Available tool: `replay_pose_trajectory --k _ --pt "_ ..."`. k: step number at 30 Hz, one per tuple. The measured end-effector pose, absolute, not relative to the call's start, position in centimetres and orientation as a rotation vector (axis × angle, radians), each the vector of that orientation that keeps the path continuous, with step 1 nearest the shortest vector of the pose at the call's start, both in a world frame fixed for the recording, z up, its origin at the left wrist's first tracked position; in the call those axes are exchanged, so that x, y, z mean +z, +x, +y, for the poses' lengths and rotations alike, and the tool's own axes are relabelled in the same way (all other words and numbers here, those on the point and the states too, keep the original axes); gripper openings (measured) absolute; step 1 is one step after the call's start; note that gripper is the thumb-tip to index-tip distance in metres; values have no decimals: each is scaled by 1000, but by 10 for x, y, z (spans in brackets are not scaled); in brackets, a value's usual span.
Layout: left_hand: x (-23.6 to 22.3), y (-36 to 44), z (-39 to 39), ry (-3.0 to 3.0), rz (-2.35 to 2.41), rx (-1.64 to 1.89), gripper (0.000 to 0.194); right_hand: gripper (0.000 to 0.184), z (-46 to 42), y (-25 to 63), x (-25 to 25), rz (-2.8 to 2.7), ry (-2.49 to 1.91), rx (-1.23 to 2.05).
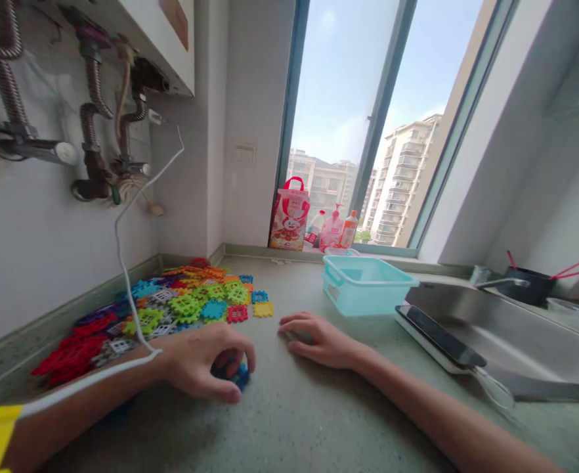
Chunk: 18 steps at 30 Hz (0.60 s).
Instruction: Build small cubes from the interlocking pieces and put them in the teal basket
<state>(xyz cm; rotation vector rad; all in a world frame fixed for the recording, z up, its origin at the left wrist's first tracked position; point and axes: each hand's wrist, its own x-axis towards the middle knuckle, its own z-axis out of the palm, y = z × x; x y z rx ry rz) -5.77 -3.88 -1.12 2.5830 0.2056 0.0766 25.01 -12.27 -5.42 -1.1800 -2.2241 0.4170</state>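
In the head view, my left hand (205, 361) curls low over the counter with blue interlocking plastic tiles (240, 378) under and between its fingers. How many tiles it has is hidden by the fingers. My right hand (316, 340) rests on the countertop, fingers stretched forward and holding nothing. Just beyond the left hand lies a heap of square, notched plastic tiles (186, 305) in green, orange, red, grey, purple and blue. At the heap's right edge are a red tile (237, 314), a yellow tile (263, 309) and a blue tile (259, 297).
A light-blue plastic bin (368, 299) stands behind my right hand. To its right is a steel sink (447, 295) with a dark, flat object (442, 338) at its edge. A white cable (122, 256) hangs down over my left forearm. Bottles (332, 230) line the windowsill.
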Motion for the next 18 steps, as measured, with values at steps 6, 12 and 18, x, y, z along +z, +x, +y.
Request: replay_pose_trajectory --k 6,12,18 --pt "-3 -54 -46 2783 176 209 56 41 -120 255 -58 -2302 -1122 331" --pt "3 -59 -33 3058 299 163 57 43 -117 258 -68 -2267 -1101 365" --pt "46 -97 -31 3050 645 698 44 42 -116 259 -70 -2260 -1120 398"
